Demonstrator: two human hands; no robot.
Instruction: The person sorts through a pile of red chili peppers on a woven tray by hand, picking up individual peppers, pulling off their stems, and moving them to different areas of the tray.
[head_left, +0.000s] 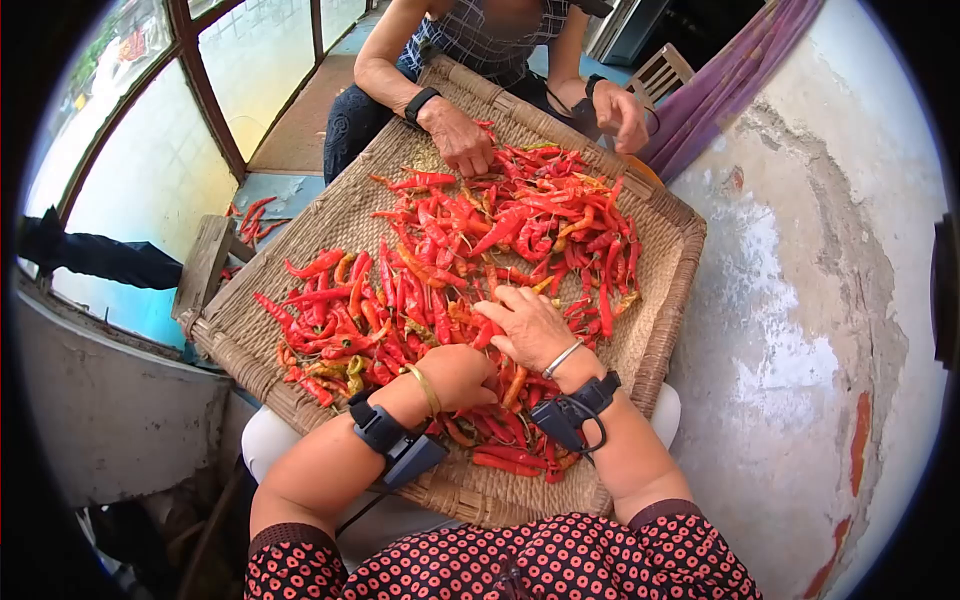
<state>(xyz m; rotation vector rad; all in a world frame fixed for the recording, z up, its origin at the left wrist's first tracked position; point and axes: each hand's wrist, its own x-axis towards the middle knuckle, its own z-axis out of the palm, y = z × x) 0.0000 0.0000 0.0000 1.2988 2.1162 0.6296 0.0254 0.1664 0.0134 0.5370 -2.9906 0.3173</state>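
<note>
Red chili peppers (430, 240) lie heaped on a woven tray (655, 235), some of them orange or greenish. My left hand (462, 378), a gold-coloured bangle at its wrist, is curled closed low over the near part of the heap; its fingertips and anything in them are hidden. Just right of it and a little farther out, my right hand (530, 328) reaches into the peppers, its thumb and fingers closing around a red chili pepper (486, 334). A silver-coloured bangle circles that wrist.
Across the tray sits another person, one hand (458, 138) in the far peppers and the other hand (620, 115) raised by the rim. A wooden stool (205, 265) stands at the left, near loose peppers (255, 215). A worn wall (790, 300) runs along the right.
</note>
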